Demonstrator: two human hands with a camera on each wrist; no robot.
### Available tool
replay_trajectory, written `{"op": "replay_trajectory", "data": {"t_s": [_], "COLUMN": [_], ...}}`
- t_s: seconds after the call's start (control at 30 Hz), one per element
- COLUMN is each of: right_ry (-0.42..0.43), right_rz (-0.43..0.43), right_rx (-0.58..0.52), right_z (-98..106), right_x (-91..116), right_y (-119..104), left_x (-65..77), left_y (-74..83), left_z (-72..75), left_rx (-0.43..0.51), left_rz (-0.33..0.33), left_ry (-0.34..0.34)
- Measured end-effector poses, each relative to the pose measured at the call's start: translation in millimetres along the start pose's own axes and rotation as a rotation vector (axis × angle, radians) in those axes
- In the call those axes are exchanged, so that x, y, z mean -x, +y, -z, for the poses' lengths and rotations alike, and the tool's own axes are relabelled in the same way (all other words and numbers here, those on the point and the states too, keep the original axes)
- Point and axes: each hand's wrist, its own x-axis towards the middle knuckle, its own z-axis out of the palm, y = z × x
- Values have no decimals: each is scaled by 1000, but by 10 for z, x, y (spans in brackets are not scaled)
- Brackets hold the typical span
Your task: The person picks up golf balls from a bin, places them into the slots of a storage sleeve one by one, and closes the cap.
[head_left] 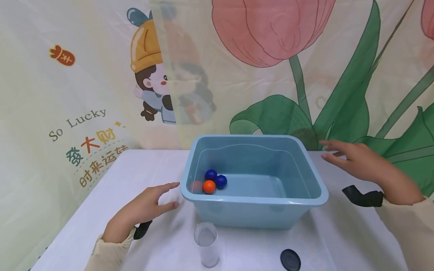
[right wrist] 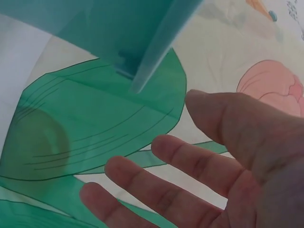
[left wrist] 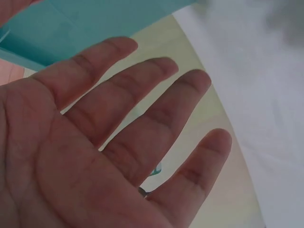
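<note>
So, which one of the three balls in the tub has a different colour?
The orange ball, nearest the tub's front wall; the other two balls are dark blue.

A light-blue plastic tub [head_left: 251, 212], upright and open-topped, sits at the centre of the frame with two dark-blue balls [head_left: 221, 181] and an orange ball [head_left: 209, 186] clustered at the left of its floor. A person's left hand [head_left: 144, 204], fingers extended, is just beside the tub's left rim; the right hand [head_left: 361, 160], fingers spread, is near its right side, at centre right.
</note>
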Motion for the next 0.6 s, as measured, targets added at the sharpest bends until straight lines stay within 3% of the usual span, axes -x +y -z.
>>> {"op": "replay_trajectory", "data": {"t_s": [0.37, 0.6], "right_ry": [-53, -66], "right_rz": [28, 80], "right_rx": [24, 14], "right_z": [94, 164], "right_x": [-129, -213], "right_y": [-112, -204], "left_x": [104, 119], "left_y": [40, 106], "left_z": [-44, -79], "left_rx": [21, 134], "left_rz": [-116, -100], "left_ry": [-89, -181]}}
